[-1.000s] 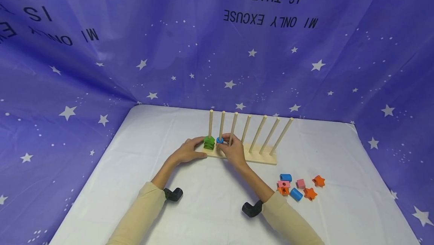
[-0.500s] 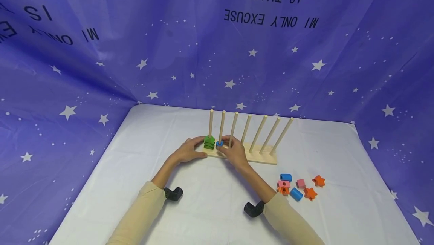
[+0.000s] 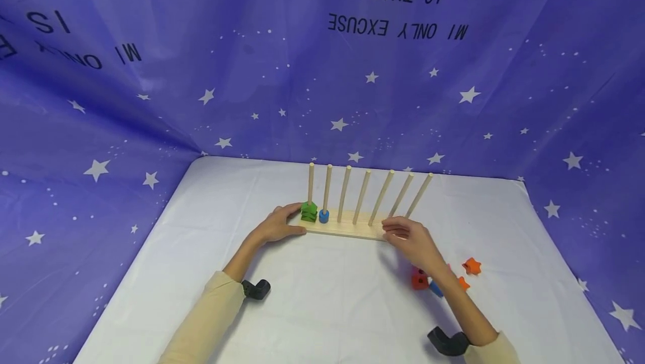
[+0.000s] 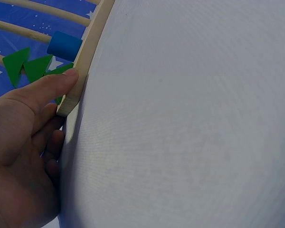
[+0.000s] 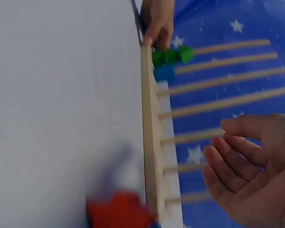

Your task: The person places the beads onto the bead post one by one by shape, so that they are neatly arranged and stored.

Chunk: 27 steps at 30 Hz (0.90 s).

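A wooden peg board (image 3: 347, 230) with a row of several upright pegs stands on the table. My left hand (image 3: 276, 225) grips its left end, thumb (image 4: 66, 81) pressed against the front edge and the other fingers behind. Green triangular beads (image 3: 309, 213) are stacked on the leftmost peg. On the peg beside them sits a blue cylinder bead (image 3: 324, 217), low against the board. My right hand (image 3: 414, 245) is in the air by the board's right end, fingers loosely bent with nothing in them, as the right wrist view shows.
Loose beads lie on the white-covered table to the right, partly hidden under my right arm: a red-orange block (image 3: 419, 280), a blue cylinder (image 3: 436, 289) and orange stars (image 3: 472, 266). A purple star-patterned cloth (image 3: 282, 73) hangs behind the table.
The blue cylinder bead has slid down its peg to the board and been let go. My right hand has moved right, toward the loose beads. The left hand keeps its place.
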Available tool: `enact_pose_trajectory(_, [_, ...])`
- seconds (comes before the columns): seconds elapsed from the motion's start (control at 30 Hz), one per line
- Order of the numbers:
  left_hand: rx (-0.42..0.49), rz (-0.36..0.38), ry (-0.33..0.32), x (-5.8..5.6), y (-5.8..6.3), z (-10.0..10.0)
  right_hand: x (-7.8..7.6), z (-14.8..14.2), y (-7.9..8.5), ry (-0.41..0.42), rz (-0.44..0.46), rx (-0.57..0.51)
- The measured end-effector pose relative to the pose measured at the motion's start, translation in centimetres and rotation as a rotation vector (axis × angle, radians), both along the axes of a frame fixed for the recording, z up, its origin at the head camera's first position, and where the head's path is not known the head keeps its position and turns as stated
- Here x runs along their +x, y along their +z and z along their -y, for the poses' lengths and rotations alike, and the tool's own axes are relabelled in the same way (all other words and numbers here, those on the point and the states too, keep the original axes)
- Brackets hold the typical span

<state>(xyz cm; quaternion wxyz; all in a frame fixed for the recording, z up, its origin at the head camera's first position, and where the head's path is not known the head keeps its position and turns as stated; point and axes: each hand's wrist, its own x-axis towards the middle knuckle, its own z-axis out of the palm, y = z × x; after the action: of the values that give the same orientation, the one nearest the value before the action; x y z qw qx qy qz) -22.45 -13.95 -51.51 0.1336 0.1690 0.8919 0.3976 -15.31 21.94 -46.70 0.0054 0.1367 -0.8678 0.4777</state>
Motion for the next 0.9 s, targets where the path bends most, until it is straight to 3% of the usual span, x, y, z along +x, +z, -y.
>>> enact_pose_trajectory(0.23, [0.004, 0.002, 0.002, 0.1, 0.1, 0.1, 3.1, -6.6, -0.3, -0.122, 0.007, 0.310])
enact_pose_trajectory(0.37, [0.001, 0.009, 0.003, 0.0, 0.2, 0.2, 4.0, -7.9, -0.7, -0.132, 0.057, 0.387])
enact_pose_trajectory(0.9, [0.007, 0.009, 0.007, 0.0, -0.1, 0.1, 2.4, -7.5, -2.1, -0.012, 0.086, 0.488])
